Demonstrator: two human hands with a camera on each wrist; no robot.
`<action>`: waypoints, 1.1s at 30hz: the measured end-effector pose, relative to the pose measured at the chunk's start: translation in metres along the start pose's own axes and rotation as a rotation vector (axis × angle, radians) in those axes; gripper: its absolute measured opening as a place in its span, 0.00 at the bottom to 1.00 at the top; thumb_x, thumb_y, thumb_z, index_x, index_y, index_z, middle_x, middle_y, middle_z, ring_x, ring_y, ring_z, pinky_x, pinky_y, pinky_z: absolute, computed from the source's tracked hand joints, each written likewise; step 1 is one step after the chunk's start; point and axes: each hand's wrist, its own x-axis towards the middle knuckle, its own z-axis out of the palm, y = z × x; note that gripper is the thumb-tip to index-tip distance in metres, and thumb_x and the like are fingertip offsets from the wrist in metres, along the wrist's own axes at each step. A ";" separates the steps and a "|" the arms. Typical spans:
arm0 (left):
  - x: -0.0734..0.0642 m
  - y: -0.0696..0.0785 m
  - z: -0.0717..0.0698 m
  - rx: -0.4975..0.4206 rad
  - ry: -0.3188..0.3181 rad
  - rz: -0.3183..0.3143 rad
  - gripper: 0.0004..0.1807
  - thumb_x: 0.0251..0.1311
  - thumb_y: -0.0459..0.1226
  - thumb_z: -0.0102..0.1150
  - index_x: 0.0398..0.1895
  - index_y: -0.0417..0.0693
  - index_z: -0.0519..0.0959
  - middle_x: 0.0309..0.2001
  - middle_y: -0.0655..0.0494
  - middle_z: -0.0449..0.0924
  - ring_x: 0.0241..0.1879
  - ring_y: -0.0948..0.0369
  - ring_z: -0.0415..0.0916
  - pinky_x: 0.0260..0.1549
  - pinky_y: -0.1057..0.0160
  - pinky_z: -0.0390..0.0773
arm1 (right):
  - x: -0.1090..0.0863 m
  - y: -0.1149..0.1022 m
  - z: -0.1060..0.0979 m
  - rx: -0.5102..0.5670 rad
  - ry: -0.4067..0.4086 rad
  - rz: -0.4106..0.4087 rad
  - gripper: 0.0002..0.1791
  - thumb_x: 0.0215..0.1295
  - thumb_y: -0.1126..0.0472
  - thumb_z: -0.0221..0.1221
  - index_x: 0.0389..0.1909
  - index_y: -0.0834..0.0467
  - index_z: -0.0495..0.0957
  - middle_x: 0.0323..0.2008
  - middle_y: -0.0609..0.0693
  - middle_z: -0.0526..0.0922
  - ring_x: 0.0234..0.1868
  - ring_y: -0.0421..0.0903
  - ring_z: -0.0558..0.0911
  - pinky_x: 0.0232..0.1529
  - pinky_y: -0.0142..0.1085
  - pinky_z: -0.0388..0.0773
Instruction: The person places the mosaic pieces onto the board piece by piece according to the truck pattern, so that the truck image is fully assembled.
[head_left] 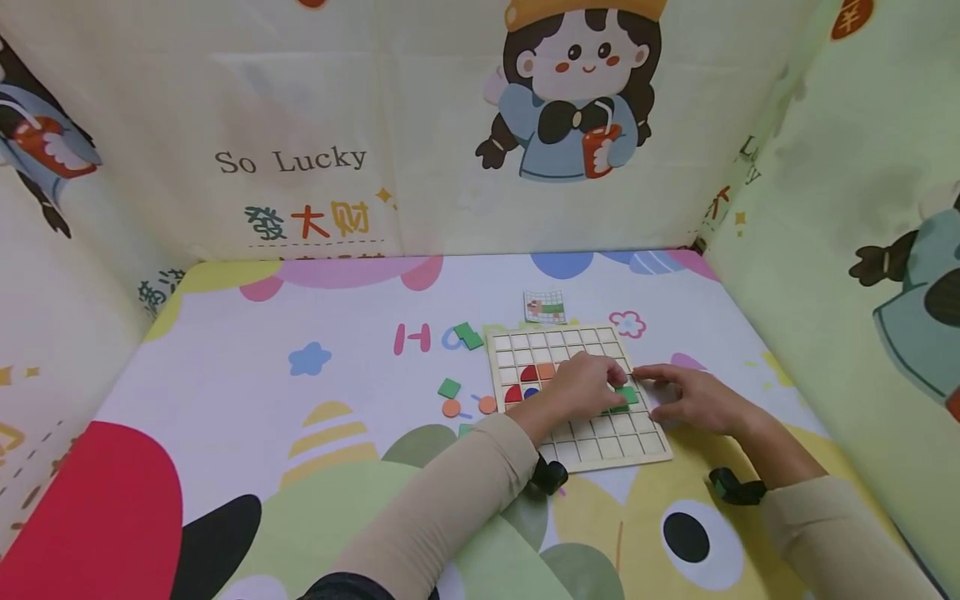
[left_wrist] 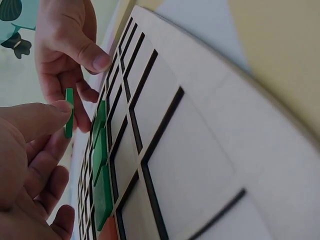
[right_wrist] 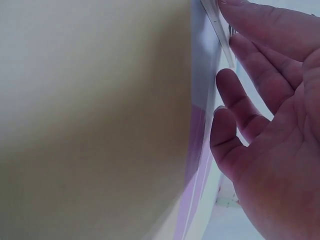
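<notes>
A wooden grid board lies on the printed cloth, its squares partly filled with coloured tiles. My left hand is over the board; in the left wrist view its thumb and fingers pinch a thin green tile, held on edge above the grid. Below it a row of green tiles sits in the squares, with an orange tile at the near end. Red tiles and a blue piece fill squares further left. My right hand touches the board's right edge with loosely bent fingers, holding nothing.
Left of the board lie loose green tiles, another green tile and orange round pieces. Behind the board is a small picture card with a grid drawing. Printed cloth walls enclose the back and sides.
</notes>
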 end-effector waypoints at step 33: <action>0.007 0.006 0.031 0.131 0.118 -0.045 0.08 0.60 0.49 0.69 0.42 0.66 0.84 0.34 0.78 0.77 0.46 0.66 0.70 0.40 0.64 0.64 | 0.000 0.010 0.003 0.018 0.015 0.020 0.35 0.56 0.60 0.71 0.65 0.62 0.73 0.62 0.60 0.77 0.62 0.60 0.71 0.56 0.56 0.68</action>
